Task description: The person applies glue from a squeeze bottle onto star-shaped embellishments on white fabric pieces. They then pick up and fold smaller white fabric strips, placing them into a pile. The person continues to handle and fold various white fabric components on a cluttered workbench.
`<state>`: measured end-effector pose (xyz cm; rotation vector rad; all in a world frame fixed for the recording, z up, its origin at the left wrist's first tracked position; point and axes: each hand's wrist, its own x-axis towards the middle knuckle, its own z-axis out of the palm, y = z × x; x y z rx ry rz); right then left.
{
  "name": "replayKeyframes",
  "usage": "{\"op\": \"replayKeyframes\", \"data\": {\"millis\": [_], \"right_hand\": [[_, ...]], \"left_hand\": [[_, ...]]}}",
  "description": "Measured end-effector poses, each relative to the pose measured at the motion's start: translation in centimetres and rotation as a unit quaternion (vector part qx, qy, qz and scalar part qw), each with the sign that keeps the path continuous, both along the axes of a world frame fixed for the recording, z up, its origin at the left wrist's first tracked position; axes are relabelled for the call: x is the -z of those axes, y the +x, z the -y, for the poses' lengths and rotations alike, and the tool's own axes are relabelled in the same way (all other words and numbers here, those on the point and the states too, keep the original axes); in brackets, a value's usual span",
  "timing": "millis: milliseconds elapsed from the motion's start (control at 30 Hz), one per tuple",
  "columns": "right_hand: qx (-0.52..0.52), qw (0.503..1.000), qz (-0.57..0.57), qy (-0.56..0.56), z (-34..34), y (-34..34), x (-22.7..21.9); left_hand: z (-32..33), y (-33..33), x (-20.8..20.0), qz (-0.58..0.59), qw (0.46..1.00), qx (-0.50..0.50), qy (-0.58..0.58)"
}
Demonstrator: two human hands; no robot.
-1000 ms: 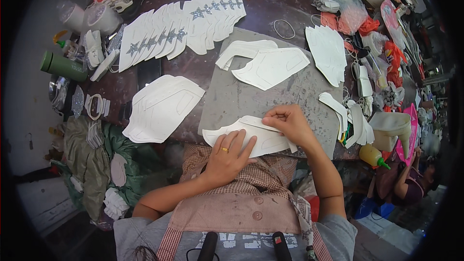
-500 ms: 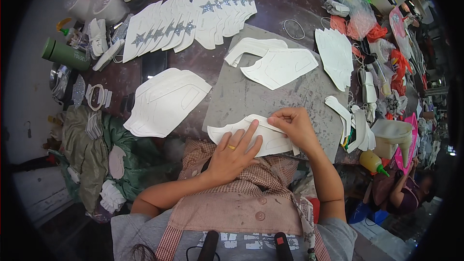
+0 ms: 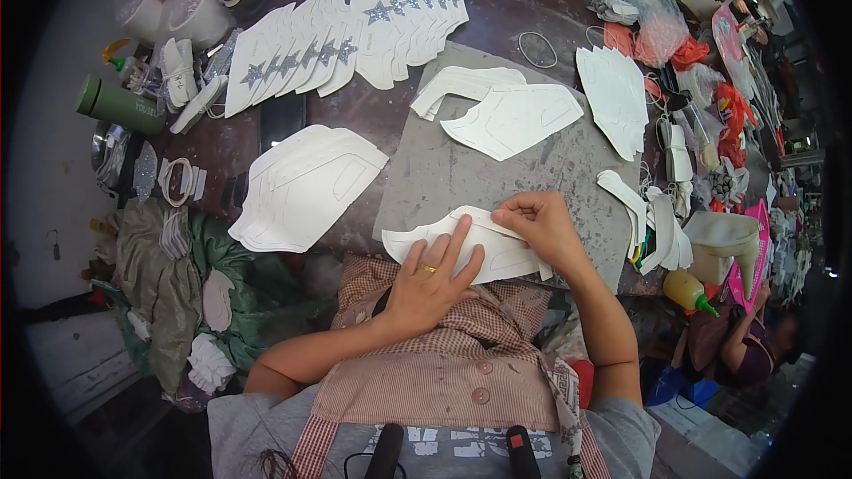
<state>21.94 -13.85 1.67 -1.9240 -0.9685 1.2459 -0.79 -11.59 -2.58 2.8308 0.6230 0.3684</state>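
Observation:
A white shoe-upper piece point(image 3: 417, 235) with drawn outlines lies at the near edge of the grey board point(image 3: 422, 179), just ahead of my apron. My left hand point(image 3: 437, 277) rests flat on it with the fingers spread, a ring on one of them. A narrow white strip point(image 3: 484, 222) runs along the piece's upper edge. At the strip's right end, my right hand point(image 3: 535, 223) has thumb and forefinger pinched together on it. Farther up the board are another white piece point(image 3: 513, 124) and curved white strips point(image 3: 461, 87) partly under it.
White pieces point(image 3: 306, 182) are stacked left of the board. Behind are overlapping pieces with silver stars point(image 3: 390, 13). A green bottle point(image 3: 120, 105) lies at the left. On the right are white pieces point(image 3: 612, 98), curved strips point(image 3: 661, 235), a yellow squeeze bottle point(image 3: 688, 291) and another person point(image 3: 741, 341).
Both hands stay on the white piece in nearly the same pose. The whole view has shifted very slightly.

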Motion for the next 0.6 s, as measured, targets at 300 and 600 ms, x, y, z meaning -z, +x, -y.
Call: {"op": "replayKeyframes", "data": {"millis": [300, 600], "right_hand": [[-0.009, 0.999, -0.013, 0.035, 1.6, 1.3, -1.6], [0.073, 0.996, -0.045, -0.011, 4.8, 4.2, -0.4]], "left_hand": [[-0.3, 0.3, -0.6, 0.001, 1.0, 0.005, -0.019], [-0.6, 1.3, -1.9, -0.053, 0.998, 0.018, -0.008]]}}
